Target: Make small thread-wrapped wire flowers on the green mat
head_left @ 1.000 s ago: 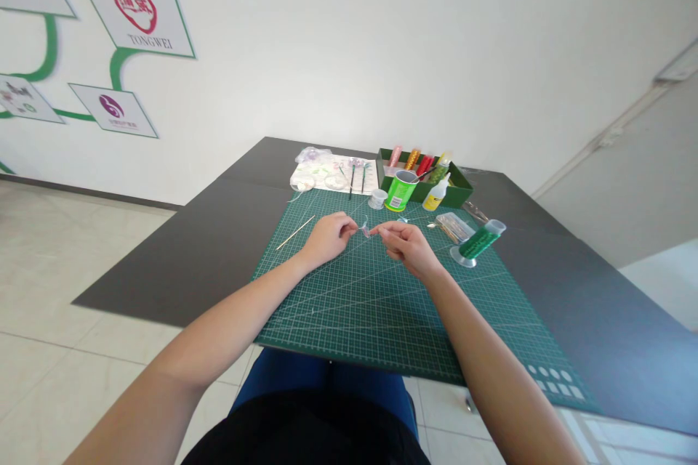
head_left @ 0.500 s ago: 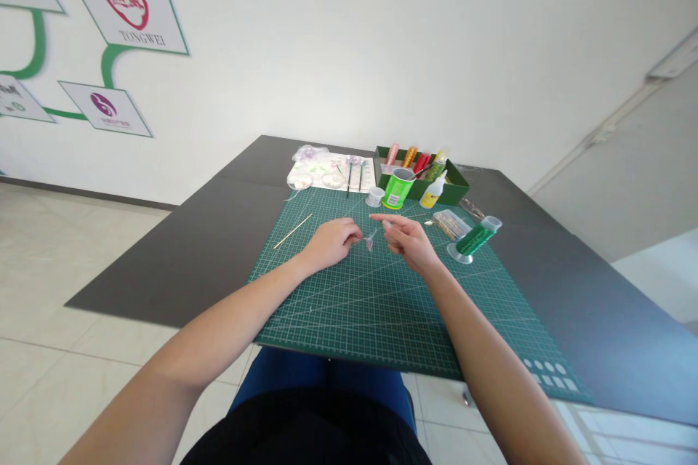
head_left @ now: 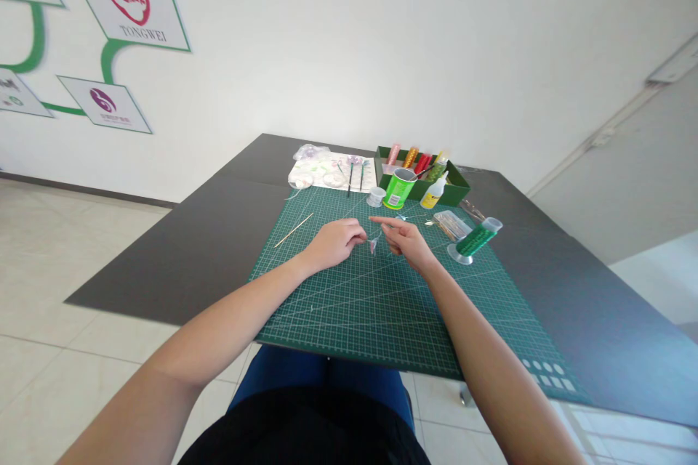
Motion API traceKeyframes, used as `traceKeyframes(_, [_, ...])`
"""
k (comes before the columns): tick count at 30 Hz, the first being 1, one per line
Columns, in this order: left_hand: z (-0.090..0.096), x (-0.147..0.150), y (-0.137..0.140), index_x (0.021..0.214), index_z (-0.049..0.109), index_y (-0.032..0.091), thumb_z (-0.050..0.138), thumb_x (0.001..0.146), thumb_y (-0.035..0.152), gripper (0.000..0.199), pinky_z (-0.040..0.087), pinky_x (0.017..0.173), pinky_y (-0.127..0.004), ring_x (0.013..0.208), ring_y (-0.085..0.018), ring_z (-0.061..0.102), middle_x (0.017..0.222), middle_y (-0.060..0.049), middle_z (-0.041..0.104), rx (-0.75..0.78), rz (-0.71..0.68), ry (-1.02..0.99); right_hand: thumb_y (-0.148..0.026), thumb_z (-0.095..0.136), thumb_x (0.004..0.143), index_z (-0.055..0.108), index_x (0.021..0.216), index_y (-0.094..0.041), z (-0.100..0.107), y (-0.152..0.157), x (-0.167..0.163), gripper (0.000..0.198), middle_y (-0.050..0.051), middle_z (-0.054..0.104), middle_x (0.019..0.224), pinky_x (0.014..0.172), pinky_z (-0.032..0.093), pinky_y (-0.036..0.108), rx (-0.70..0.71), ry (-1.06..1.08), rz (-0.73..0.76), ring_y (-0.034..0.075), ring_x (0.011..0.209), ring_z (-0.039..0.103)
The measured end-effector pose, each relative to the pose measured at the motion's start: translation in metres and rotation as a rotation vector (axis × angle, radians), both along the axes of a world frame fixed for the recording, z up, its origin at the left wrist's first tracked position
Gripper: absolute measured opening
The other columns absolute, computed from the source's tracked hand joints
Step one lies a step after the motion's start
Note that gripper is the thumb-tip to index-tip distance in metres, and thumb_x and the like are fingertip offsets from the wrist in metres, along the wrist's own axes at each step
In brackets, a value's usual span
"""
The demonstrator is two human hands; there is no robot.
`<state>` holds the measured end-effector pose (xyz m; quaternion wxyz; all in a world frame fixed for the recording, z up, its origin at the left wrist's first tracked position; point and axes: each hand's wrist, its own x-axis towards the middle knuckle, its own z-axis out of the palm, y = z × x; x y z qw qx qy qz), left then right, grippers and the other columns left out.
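Over the green cutting mat [head_left: 349, 305], my left hand [head_left: 341, 241] is closed in a pinch at the near end of a small, pale, pinkish petal-like piece [head_left: 373, 245]. My right hand [head_left: 406, 237] faces it from the other side. Its index finger stretches out to the left, while the thumb and other fingers are curled together beside the upper end of the piece. A thin whitish strand seems to run up toward these fingers. What they grip is too small to make out.
A wooden stick [head_left: 294, 229] lies left of my hands. Behind them stand a green can [head_left: 400, 190], a small white tub [head_left: 376, 197] and a glue bottle [head_left: 433, 192], before a green box [head_left: 456, 192] of spools. A green wire spool [head_left: 478, 238] and a box of cotton swabs [head_left: 451, 225] are rightward.
My left hand and the small piece have shifted slightly to the right. The right hand keeps its pose, with its fingers moved only a little.
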<state>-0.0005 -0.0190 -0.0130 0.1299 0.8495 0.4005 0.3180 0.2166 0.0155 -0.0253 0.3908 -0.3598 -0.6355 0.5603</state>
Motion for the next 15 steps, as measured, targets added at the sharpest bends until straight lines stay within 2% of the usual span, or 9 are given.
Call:
traceKeyframes(10, [0.005, 0.000, 0.001, 0.083, 0.071, 0.017, 0.058, 0.091, 0.015, 0.015, 0.042, 0.070, -0.028, 0.076, -0.016, 0.060, 0.083, -0.004, 0.067, -0.006, 0.027, -0.144, -0.049, 0.065, 0.084, 0.069, 0.121, -0.012, -0.007, 0.003, -0.001, 0.052, -0.012, 0.027, 0.046, 0.038, 0.019, 0.021, 0.030, -0.134, -0.007, 0.006, 0.040, 0.020])
traceKeyframes(15, [0.006, 0.000, 0.003, 0.082, 0.071, 0.017, 0.060, 0.089, 0.015, 0.013, 0.042, 0.069, -0.028, 0.072, -0.015, 0.058, 0.080, -0.004, 0.066, -0.038, 0.068, -0.195, -0.050, 0.066, 0.084, 0.072, 0.111, -0.014, -0.011, 0.005, -0.003, 0.046, -0.011, 0.029, 0.043, 0.038, 0.016, 0.021, 0.085, -0.216, 0.011, 0.006, 0.038, 0.021])
